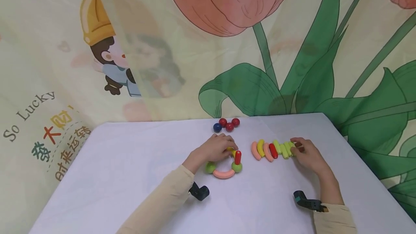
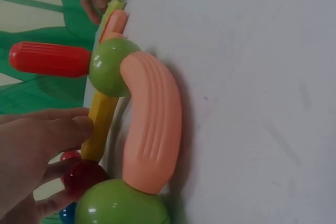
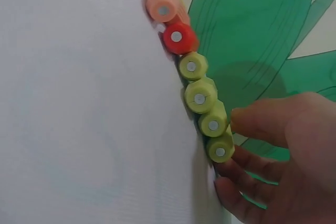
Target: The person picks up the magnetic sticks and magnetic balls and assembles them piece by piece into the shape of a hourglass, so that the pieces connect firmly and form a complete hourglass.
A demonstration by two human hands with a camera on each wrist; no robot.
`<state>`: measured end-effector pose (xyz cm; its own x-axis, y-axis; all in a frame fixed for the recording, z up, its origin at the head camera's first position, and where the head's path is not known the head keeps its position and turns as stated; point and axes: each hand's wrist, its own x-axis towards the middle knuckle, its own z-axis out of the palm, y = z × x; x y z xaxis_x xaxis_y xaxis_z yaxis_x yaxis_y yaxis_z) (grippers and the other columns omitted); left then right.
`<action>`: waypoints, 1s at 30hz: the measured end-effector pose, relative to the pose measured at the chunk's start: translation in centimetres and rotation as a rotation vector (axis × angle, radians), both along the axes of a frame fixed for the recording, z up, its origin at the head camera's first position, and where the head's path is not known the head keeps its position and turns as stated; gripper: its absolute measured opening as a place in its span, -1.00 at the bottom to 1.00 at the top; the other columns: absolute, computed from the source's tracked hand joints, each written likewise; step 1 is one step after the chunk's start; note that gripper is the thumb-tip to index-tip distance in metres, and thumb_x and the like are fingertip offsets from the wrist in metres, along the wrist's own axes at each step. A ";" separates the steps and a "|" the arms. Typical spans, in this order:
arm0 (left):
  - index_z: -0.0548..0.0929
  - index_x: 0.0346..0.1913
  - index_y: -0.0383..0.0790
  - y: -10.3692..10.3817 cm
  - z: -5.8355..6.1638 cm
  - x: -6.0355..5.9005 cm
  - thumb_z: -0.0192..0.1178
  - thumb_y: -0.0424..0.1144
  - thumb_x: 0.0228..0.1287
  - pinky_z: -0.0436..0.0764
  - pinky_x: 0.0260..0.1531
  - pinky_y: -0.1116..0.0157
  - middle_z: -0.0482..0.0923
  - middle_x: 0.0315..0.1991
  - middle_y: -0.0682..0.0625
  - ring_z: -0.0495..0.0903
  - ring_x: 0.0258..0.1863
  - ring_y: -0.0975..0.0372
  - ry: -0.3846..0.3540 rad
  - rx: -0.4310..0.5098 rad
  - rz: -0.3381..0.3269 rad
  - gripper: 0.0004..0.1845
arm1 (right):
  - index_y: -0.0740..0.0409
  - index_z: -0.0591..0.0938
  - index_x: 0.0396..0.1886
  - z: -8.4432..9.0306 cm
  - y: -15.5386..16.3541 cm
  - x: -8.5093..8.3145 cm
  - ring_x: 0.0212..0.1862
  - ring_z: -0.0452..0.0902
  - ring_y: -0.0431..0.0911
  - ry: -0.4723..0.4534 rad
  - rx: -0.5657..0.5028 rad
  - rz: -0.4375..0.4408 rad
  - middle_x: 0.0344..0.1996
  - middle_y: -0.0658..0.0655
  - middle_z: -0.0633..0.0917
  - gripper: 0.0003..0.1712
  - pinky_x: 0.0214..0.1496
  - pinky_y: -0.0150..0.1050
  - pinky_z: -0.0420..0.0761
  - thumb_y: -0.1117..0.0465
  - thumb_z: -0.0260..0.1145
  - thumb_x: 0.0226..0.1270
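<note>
head — left hand (image 1: 218, 148) holds yellow rod (image 2: 101, 127) — right hand (image 1: 308, 154) at green rods (image 1: 284, 151)

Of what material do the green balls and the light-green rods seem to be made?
Green balls: probably plastic, glossy, with bright highlights. Light-green rods: likely plastic with a duller finish, evenly coloured; the grey discs in their ends may be metal.

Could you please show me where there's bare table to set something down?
The table is bare left of the left hand, and between the ring and right wrist camera. It's crowded around the balls, the ring, and the sticks beside the right hand.
</note>
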<state>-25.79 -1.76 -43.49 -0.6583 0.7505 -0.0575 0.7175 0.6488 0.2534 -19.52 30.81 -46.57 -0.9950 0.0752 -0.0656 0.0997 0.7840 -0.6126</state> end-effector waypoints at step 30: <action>0.62 0.02 -0.03 -4.5 -0.5 0.7 0.18 -0.10 0.26 0.54 -0.32 0.30 0.54 -0.16 0.04 0.47 -0.26 0.25 -0.008 -0.003 0.211 -0.71 | 0.32 0.32 0.20 -0.1 0.7 0.1 0.10 0.37 0.30 -0.035 -0.042 -0.028 0.14 0.46 0.40 -0.54 -0.01 0.10 0.55 0.17 0.03 0.40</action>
<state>-25.08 -6.22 -43.96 -0.8002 0.5961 -0.0655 0.5639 0.7852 0.2560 -19.43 31.47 -46.64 -0.9896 0.0991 -0.1043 0.1430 0.7542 -0.6409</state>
